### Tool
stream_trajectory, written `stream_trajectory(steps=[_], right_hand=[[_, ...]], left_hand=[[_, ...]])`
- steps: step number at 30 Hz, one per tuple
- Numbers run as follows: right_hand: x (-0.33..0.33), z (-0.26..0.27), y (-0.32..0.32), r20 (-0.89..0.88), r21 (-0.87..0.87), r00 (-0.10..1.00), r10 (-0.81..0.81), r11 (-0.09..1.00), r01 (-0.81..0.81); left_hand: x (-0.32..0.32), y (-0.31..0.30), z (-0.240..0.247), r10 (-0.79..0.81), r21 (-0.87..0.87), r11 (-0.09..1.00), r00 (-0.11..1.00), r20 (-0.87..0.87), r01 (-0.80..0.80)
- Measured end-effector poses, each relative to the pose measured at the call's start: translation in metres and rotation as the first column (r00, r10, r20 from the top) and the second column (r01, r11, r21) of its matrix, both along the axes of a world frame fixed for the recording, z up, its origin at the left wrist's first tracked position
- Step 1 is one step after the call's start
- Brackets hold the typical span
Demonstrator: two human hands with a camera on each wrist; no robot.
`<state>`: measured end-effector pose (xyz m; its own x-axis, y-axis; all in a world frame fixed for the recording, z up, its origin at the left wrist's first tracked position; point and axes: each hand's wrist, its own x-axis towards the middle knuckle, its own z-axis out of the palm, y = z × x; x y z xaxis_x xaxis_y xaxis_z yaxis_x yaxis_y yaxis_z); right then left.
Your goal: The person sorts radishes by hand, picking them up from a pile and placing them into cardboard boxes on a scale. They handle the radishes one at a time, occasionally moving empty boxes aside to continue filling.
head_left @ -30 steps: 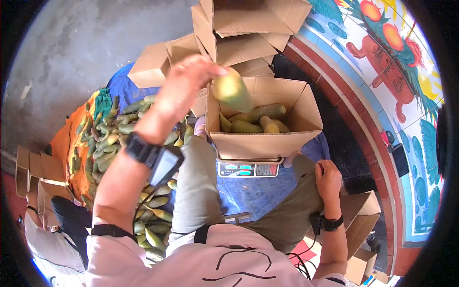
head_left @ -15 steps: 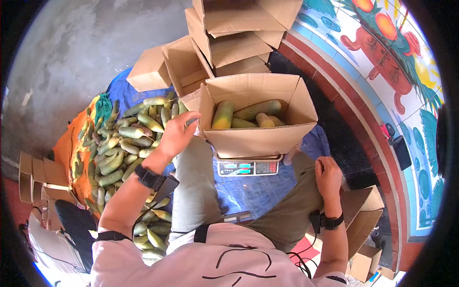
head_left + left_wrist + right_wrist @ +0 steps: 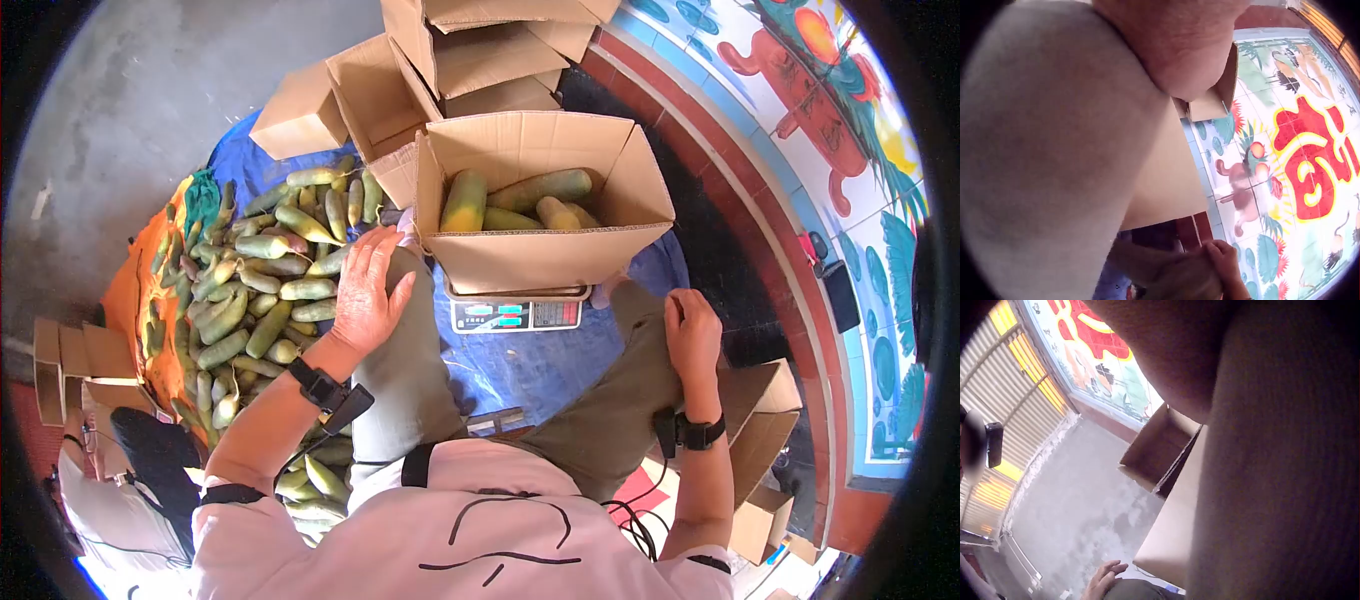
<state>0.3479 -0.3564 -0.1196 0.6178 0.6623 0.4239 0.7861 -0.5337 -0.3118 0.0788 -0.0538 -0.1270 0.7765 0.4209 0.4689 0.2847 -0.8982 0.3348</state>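
Observation:
My left hand (image 3: 370,290) rests on my left knee with its fingers stretched out, holding nothing. On my other knee lies my right hand (image 3: 693,335), its fingers loosely bent and holding nothing. Between and beyond my knees, an open cardboard box (image 3: 550,260) stands on a digital scale (image 3: 515,316) with lit green displays. Several green radishes lie inside, one yellow-tipped radish (image 3: 464,202) leaning at the left wall. A large heap of green radishes (image 3: 265,290) spreads beside my left hand.
Empty cardboard boxes (image 3: 385,95) are stacked behind the filled one, and another box (image 3: 765,400) stands right of my right arm. Blue sheeting (image 3: 540,370) covers the floor under the scale. A painted tile wall (image 3: 800,110) runs along the right.
My left hand held a radish over the box, let it go inside against the left wall, then drew back and came down on my knee. My right hand has stayed on its knee.

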Motion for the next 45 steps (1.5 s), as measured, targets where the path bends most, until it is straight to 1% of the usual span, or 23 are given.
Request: stream_trajectory(steps=[9,12,14,20,22,23,24,25,27,29,30,31,33,34,35,36,37,38,39,40,42,44,45], right_hand=[[0.000,-0.004,0.000,-0.006,0.005,1.000,-0.028,1.000,0.028],[0.002,-0.004,-0.003,0.013,0.058,0.998,-0.057,0.997,0.056],[0.003,-0.003,-0.010,0.000,0.215,0.999,-0.044,0.976,0.043],[0.019,-0.023,-0.086,-0.090,0.236,0.953,-0.289,0.924,0.302],[0.025,-0.035,-0.126,-0.010,0.086,0.894,-0.449,0.890,0.448],[0.026,-0.038,-0.146,-0.005,0.089,0.882,-0.470,0.879,0.469],[0.026,-0.042,-0.168,0.094,0.033,0.832,-0.547,0.837,0.546],[0.027,-0.046,-0.188,0.195,-0.014,0.772,-0.604,0.786,0.618],[0.027,-0.068,-0.229,0.204,-0.135,0.594,-0.778,0.579,0.804],[0.022,-0.086,-0.257,0.024,-0.265,0.442,-0.897,0.421,0.868],[0.018,-0.093,-0.266,-0.097,-0.356,0.404,-0.910,0.410,0.839],[0.014,-0.101,-0.275,-0.212,-0.444,0.355,-0.911,0.413,0.795],[0.011,-0.136,-0.298,-0.364,-0.353,0.521,-0.772,0.633,0.689],[0.010,-0.142,-0.300,-0.249,-0.416,0.500,-0.830,0.558,0.718],[0.011,-0.146,-0.301,-0.301,-0.417,0.431,-0.851,0.523,0.743],[0.013,-0.150,-0.304,-0.357,-0.390,0.461,-0.813,0.578,0.717],[0.023,-0.172,-0.322,-0.344,-0.325,0.641,-0.686,0.727,0.604],[0.024,-0.183,-0.323,-0.303,-0.310,0.598,-0.742,0.670,0.675],[0.018,-0.158,-0.300,-0.292,-0.425,0.517,-0.805,0.594,0.684],[0.012,-0.151,-0.294,-0.205,-0.467,0.619,-0.758,0.631,0.619],[0.009,-0.165,-0.303,-0.120,-0.445,0.734,-0.669,0.697,0.562],[-0.004,-0.136,-0.274,-0.319,-0.348,0.608,-0.727,0.687,0.638],[-0.005,-0.134,-0.273,-0.314,-0.345,0.633,-0.708,0.706,0.619]], left_hand=[[0.000,-0.005,-0.003,0.003,0.052,0.999,1.000,-0.015,-0.002],[-0.001,-0.004,-0.006,0.015,0.055,0.998,0.999,-0.029,-0.013],[0.000,-0.007,-0.007,0.050,0.051,0.998,0.997,-0.055,-0.047],[0.001,-0.010,-0.005,0.044,0.054,0.998,0.997,-0.066,-0.040],[0.002,-0.010,-0.003,0.011,0.057,0.998,0.997,-0.073,-0.007],[0.002,-0.009,-0.004,0.008,0.062,0.998,0.996,-0.091,-0.003],[0.001,-0.008,-0.006,-0.008,0.063,0.998,0.996,-0.086,0.014],[0.001,-0.007,-0.007,-0.012,0.055,0.998,0.996,-0.086,0.016],[0.004,-0.007,-0.008,-0.012,0.048,0.999,0.996,-0.083,0.016],[0.005,-0.007,-0.007,-0.003,0.025,1.000,0.994,-0.111,0.005],[0.006,-0.008,-0.007,0.010,0.029,1.000,0.994,-0.109,-0.006],[0.008,-0.009,-0.006,-0.002,0.018,1.000,0.995,-0.100,0.003],[0.008,-0.009,-0.014,0.031,0.024,0.999,0.997,-0.067,-0.030],[0.009,-0.012,-0.011,0.041,0.028,0.999,0.997,-0.067,-0.039],[0.011,-0.016,-0.007,0.061,0.036,0.998,0.996,-0.067,-0.058],[0.012,-0.015,-0.007,0.047,0.049,0.998,0.997,-0.060,-0.044],[0.011,-0.014,-0.008,0.033,0.062,0.998,0.998,-0.055,-0.030],[0.011,-0.013,-0.009,0.031,0.058,0.998,0.999,-0.044,-0.029],[0.012,-0.013,-0.009,0.024,0.052,0.998,0.999,-0.031,-0.022],[0.011,-0.012,-0.008,0.079,0.059,0.995,0.997,-0.019,-0.077],[0.011,-0.012,-0.007,0.031,0.024,0.999,1.000,0.002,-0.031],[0.010,-0.013,-0.005,0.056,0.012,0.998,0.998,0.021,-0.056],[0.010,-0.012,-0.005,0.038,0.001,0.999,0.999,0.034,-0.038]])
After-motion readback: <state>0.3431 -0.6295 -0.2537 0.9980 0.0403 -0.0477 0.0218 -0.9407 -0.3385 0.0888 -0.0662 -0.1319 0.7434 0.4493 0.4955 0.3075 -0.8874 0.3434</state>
